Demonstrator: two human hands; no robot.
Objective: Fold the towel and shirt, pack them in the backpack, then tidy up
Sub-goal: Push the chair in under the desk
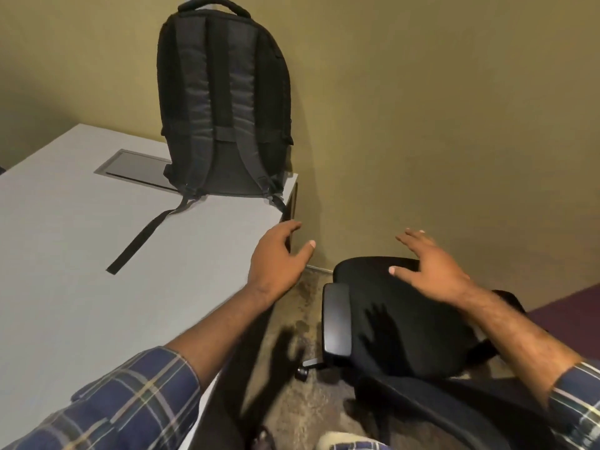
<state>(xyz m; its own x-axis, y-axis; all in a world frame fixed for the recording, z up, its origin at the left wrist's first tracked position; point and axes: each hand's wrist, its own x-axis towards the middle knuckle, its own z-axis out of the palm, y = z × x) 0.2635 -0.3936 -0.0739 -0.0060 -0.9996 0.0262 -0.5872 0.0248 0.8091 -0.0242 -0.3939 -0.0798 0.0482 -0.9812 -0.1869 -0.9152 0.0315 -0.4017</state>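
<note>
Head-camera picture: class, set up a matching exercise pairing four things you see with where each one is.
Things:
1 backpack
2 loose strap
3 left hand
4 right hand

Places:
A above the black chair seat
B lying flat on the white table
C upright at the table's far corner
D over the table's right edge

Pairs: 1-C, 2-B, 3-D, 4-A
</note>
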